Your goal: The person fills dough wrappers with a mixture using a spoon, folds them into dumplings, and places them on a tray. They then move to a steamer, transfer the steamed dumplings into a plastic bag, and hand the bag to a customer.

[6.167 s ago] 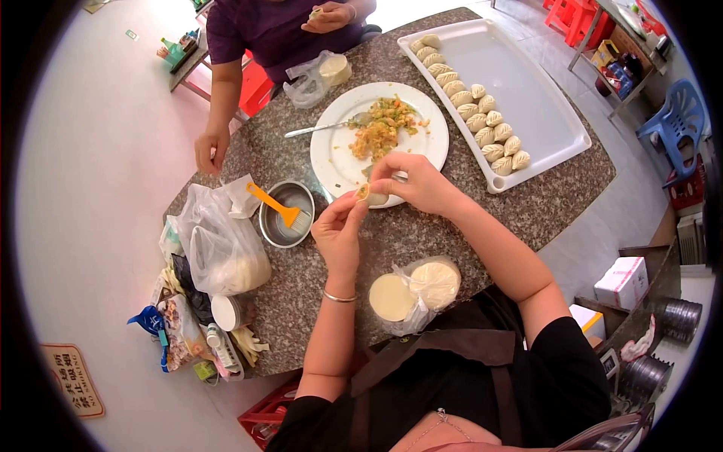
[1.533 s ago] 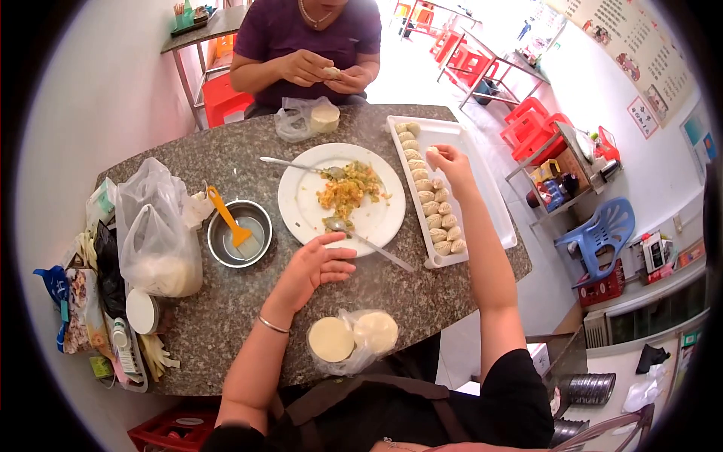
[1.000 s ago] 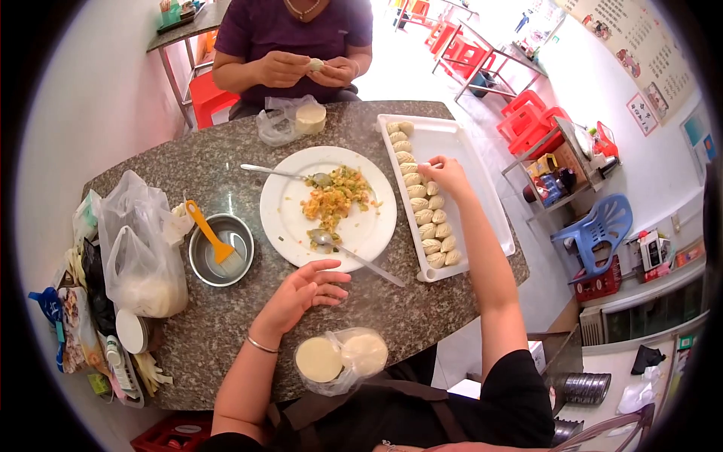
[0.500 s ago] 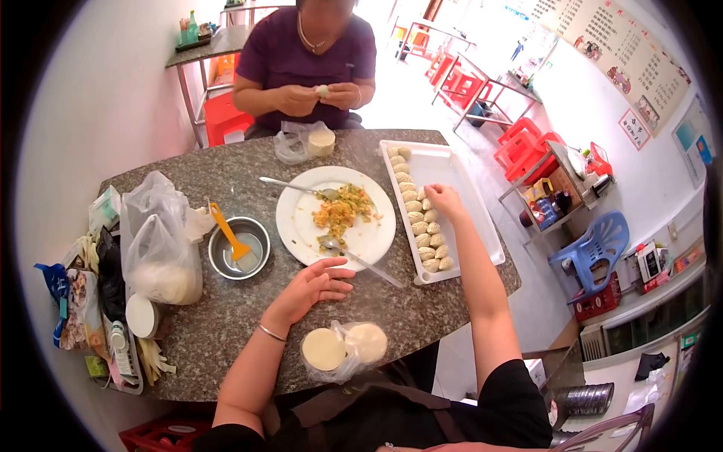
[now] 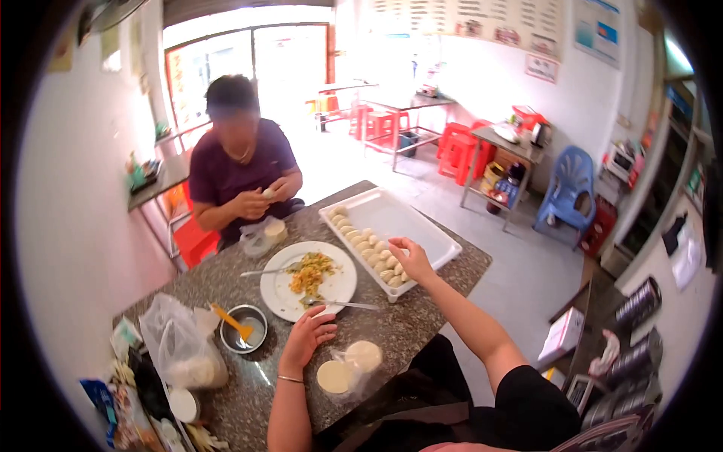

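My right hand (image 5: 410,260) reaches over the white tray (image 5: 444,255), its thumb and fingertips closed at a pale dumpling (image 5: 382,246) in the second row. Dumplings lie in two slanting rows along the tray's near-left side. My left hand (image 5: 307,337) is held open over the table, fingers apart and holding nothing. It is near the lower rim of the white plate (image 5: 273,297), which bears chopped orange and green filling (image 5: 309,276) and two spoons. Two stacks of round dough wrappers (image 5: 334,377) lie on plastic near my body.
Across the table a person (image 5: 245,169) works a small piece of dough in both hands, beside more wrappers (image 5: 276,230). Left of the plate stand a metal bowl (image 5: 254,346) with an orange brush (image 5: 232,322) and a plastic bag (image 5: 181,343). A blue chair (image 5: 570,188) stands beyond.
The view has turned and tilted up, showing more of the room. My right hand stays at the dumplings in the tray; my left hand stays open near the plate.
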### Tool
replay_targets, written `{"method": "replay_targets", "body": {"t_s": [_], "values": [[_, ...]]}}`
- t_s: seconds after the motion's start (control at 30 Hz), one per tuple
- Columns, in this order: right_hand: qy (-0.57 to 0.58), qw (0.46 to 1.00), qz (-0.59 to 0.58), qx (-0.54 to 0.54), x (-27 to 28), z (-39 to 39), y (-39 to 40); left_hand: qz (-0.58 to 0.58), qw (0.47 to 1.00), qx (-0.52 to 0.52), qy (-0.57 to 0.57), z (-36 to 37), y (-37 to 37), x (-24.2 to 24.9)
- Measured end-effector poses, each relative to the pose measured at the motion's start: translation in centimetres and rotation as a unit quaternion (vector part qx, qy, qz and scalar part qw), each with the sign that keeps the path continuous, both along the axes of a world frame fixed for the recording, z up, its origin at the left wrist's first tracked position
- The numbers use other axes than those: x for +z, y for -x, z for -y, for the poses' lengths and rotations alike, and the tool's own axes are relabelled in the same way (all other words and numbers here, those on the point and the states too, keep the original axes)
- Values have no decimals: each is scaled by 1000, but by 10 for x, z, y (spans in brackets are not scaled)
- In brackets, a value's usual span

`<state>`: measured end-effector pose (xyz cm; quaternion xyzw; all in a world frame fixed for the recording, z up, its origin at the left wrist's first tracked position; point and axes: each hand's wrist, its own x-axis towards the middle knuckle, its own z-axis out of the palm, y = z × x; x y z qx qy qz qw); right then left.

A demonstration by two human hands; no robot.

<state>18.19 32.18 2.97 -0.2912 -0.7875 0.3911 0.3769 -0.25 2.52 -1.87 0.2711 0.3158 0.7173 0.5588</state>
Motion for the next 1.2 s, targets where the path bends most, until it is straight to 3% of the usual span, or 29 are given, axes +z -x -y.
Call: {"method": "replay_targets", "body": {"t_s": [0.07,0.2,0.27,0.4,0.53,0.67,0.77,1.07,1.13,1.2], "values": [[-62,991,-72,-97,-9,14,-31,-17,1000,-16,11,1,-4,2],[-58,961,-184,-198,-54,28,-73,-52,998,-5,25,-1,-8,-1],[-58,954,-206,-211,-74,33,-83,-92,995,-1,30,-1,-6,-3],[68,947,-252,-189,-76,42,-94,-111,993,24,26,5,-12,25],[43,965,-180,-187,-74,45,-93,-182,980,74,43,17,-21,52],[-9,967,-161,-196,-78,44,-93,-413,895,96,140,57,-41,57],[-23,972,-135,-191,-77,45,-93,-485,847,129,173,89,-66,34],[-13,978,-114,-176,-74,54,-91,-570,730,318,206,96,-110,13],[-54,975,-132,-168,-71,61,-88,-576,718,333,204,93,-111,16],[-197,967,-72,-143,-57,86,-75,-581,706,350,202,91,-111,20]]}}
